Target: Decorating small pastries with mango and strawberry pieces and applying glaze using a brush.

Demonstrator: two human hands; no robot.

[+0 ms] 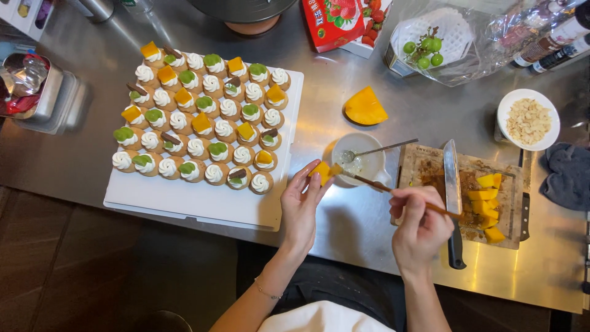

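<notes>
- The steel surface [344, 240] filled most of my view, its near edge running along the bottom where I stood.
- A white board [184, 200] sat toward the left end of the surface, one long side near the near edge; it carried rows of small tartlets [203, 120] topped with white cream, some with orange cubes, green pieces or brown sticks.
- A wooden cutting board [510, 230] lay near the right end of the near edge, with a knife [452, 184] across it, blade pointing to the far edge, and cut orange fruit cubes [485, 206] piled on its right half.
- A clear bag with green grapes [424, 52] and a red packet [338, 21] stood along the far edge.
- A white dish of chopped nuts [528, 120] sat near the right edge, a dark cloth [568, 175] just beside it.
- An orange fruit wedge [364, 107] lay mid-surface, with a white bowl [362, 161] holding a spoon [378, 150] just nearer.
- My left hand [301, 209] pinched an orange fruit piece [322, 172] in its fingertips, between the white board and the bowl.
- My right hand [421, 227] was closed around a thin brush [369, 181], its tip touching that fruit piece.
</notes>
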